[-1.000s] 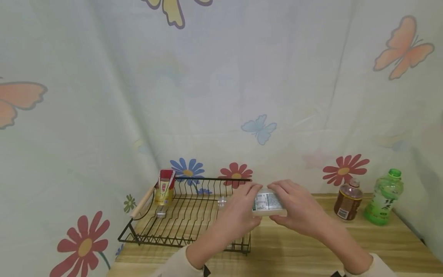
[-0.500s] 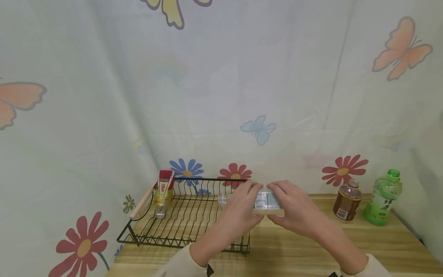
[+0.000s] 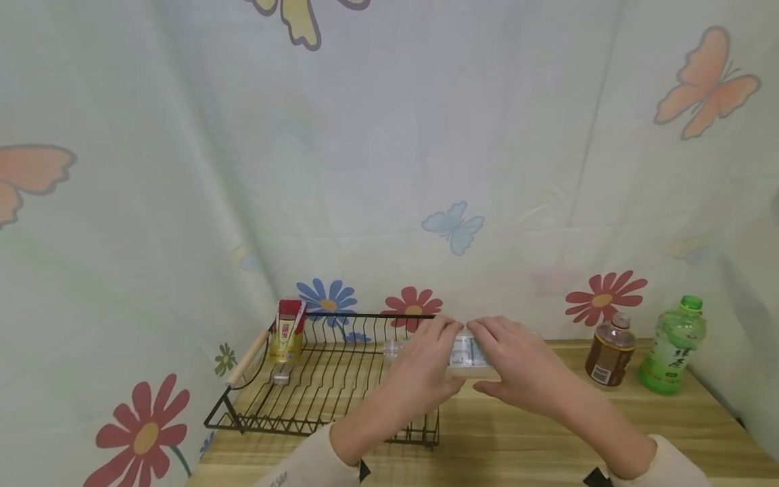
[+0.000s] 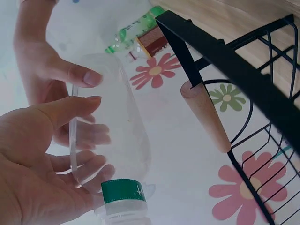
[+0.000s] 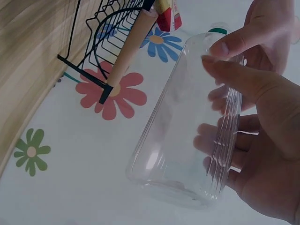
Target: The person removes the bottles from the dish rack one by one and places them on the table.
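Note:
A clear plastic bottle (image 3: 467,351) lies sideways between both hands, raised in front of the right end of the wire rack. My left hand (image 3: 422,365) grips its neck half, and my right hand (image 3: 517,365) grips the base half. Part of a printed label shows between the hands in the head view. The left wrist view shows a green band (image 4: 124,190) round the neck, which points left. In the right wrist view the bottle's see-through body (image 5: 173,126) has thumbs on one side and fingers curled behind the other.
A black wire rack (image 4: 220,52) with a wooden handle (image 3: 248,358) stands at left. A red and yellow packet (image 3: 288,335) stands in its back left corner. A brown-labelled bottle (image 3: 610,353) and a green bottle (image 3: 672,352) stand at back right by the curtain.
The bottle has turned a little in the hands, and more of its neck shows at left. My hands have come slightly closer together, so less of the label shows. Other things stay put.

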A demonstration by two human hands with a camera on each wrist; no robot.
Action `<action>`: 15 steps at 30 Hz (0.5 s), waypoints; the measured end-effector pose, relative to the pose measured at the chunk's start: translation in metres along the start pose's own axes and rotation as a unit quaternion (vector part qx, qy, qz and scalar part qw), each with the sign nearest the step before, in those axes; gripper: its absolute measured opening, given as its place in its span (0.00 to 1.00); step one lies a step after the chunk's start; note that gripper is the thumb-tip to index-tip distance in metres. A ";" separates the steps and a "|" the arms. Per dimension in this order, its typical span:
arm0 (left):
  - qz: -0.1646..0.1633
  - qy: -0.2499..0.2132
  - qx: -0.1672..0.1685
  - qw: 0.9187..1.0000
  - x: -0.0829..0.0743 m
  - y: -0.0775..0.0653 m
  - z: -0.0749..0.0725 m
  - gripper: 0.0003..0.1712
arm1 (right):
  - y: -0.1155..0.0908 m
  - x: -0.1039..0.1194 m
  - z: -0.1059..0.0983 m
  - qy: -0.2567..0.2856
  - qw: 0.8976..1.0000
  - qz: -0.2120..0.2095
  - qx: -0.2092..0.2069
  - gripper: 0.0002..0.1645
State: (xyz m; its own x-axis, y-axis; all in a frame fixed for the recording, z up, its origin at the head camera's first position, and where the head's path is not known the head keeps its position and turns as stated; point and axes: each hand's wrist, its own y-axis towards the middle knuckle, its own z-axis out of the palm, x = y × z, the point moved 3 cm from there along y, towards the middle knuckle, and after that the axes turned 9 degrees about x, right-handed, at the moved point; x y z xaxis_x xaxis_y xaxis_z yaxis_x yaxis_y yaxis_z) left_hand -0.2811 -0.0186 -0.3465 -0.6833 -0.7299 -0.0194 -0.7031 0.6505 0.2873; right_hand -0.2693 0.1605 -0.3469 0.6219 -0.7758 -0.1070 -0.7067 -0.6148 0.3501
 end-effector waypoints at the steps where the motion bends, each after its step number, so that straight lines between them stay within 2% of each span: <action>1: 0.002 0.007 -0.001 1.000 -0.001 0.000 -0.001 0.47 | 0.000 0.001 -0.001 -0.005 1.000 0.002 0.004 0.56; 7: 0.003 0.053 -0.026 0.998 -0.003 -0.002 -0.003 0.50 | 0.003 0.004 -0.008 -0.024 1.000 0.012 0.007 0.56; 9: -0.003 0.064 -0.026 0.998 -0.002 -0.002 -0.003 0.51 | 0.004 0.003 -0.010 -0.024 1.000 0.009 0.007 0.56; 12: -0.012 0.068 -0.008 0.998 0.001 -0.003 -0.005 0.56 | 0.003 -0.002 -0.010 -0.021 1.000 0.003 0.008 0.56; 15: -0.021 0.060 0.017 0.998 0.006 -0.006 -0.013 0.61 | 0.000 -0.010 -0.009 -0.017 1.000 -0.006 0.003 0.56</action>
State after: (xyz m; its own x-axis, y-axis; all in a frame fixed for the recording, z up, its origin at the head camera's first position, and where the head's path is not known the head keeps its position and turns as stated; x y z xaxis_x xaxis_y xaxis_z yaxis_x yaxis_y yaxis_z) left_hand -0.2782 -0.0298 -0.3360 -0.6254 -0.7757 0.0850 -0.7385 0.6235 0.2567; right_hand -0.2726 0.1694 -0.3373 0.6186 -0.7725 -0.1435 -0.7015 -0.6252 0.3421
